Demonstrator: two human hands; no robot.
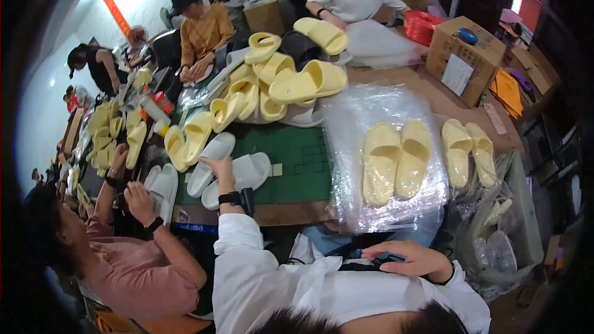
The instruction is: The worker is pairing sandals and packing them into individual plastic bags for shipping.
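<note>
My left hand [219, 168] reaches over the table and grips a white slipper [216, 147] at its edge. Its fingertips are partly lost against the white. A second white slipper [250, 172] lies just under that wrist. My right hand [413, 258] hovers near my lap, fingers stretched out, holding nothing. In front of it, a pair of yellow slippers [396, 161] rests in clear plastic on a stack of clear bags [346, 124]. Another bagged yellow pair [459, 151] lies to the right of the stack.
Yellow slippers [309, 81] are heaped beyond the green mat [300, 161]. A co-worker in pink [142, 266] sits close on my left, hands raised near yellow slippers. A cardboard box [464, 55] stands back right; a grey bin [520, 229] holding bagged slippers is at the right edge.
</note>
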